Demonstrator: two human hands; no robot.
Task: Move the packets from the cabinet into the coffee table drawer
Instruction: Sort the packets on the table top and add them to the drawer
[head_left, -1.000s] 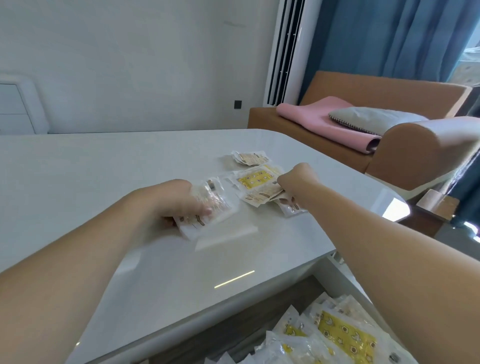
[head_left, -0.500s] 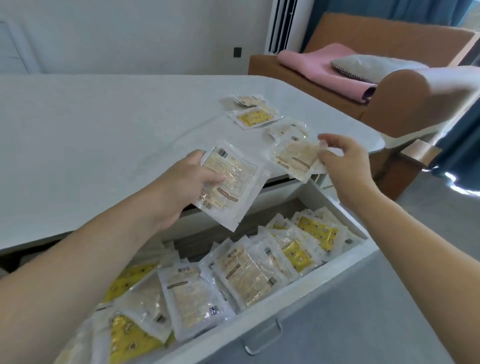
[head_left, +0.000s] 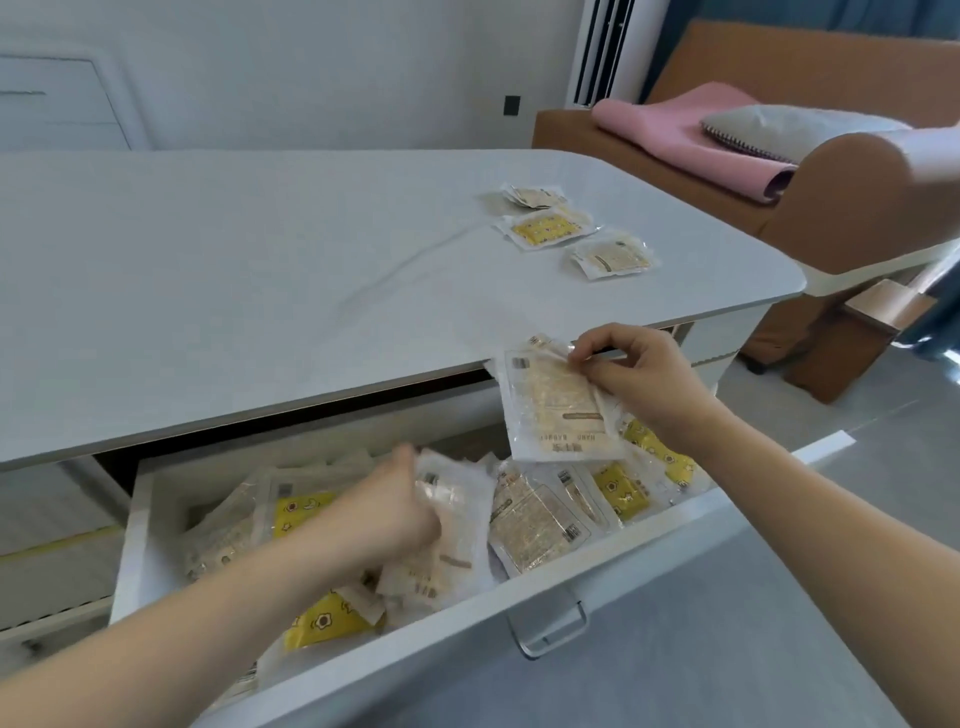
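The left hand (head_left: 400, 512) reaches down into the open drawer (head_left: 519, 618), fingers curled around a pale packet (head_left: 447, 540) among the pile. At two o'clock from it, the right hand (head_left: 644, 384) pinches another packet (head_left: 556, 410) above the drawer. Three packets (head_left: 613, 258) lie on the table (head_left: 260, 270).

Three lots of packets lie on the bench (head_left: 260, 270) in the upper middle of the frame: a small pale pile (head_left: 532, 197), one yellow packet (head_left: 545, 229) and one pale packet (head_left: 613, 258). Two hands show, the left hand (head_left: 400, 512) low in the drawer (head_left: 519, 618) and the right hand (head_left: 639, 379) above it, each holding one pale packet. The drawer's heap is too overlapped to count; at least four yellow packets show there. One metal handle (head_left: 548, 629) hangs on the drawer front.
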